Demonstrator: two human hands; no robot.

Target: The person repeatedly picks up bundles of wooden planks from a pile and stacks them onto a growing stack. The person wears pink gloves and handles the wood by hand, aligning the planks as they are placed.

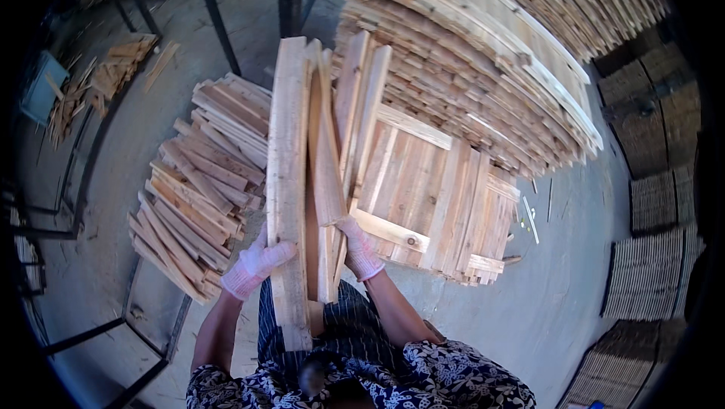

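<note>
Floor: grey, it runs under everything (547,280).
Tall stack: layers of wooden boards (453,69) rise at the upper right.
Right-side stacks: brown bundles of thin layers (644,273) stand in a row along the far right.
Slatted panels: joined planks with crosspieces (411,175) lie just below the tall stack, right of the held boards.
Loose pile: overlapping short boards (198,201) lie to the left, near the left hand.
Bin: a blue container (44,90) sits at the far left, beside wood scraps (124,58).
Held boards: several lengths (288,167) are between both hands, in front of the striped trousers (370,314), far ends fanned apart; the exact count is unclear.
Left hand: gloved (260,262), it grips the leftmost board, thumb across its face, other fingers mostly hidden.
Right hand: gloved (362,252), its fingers press the bundle's right side; their full curl cannot be told.
</note>
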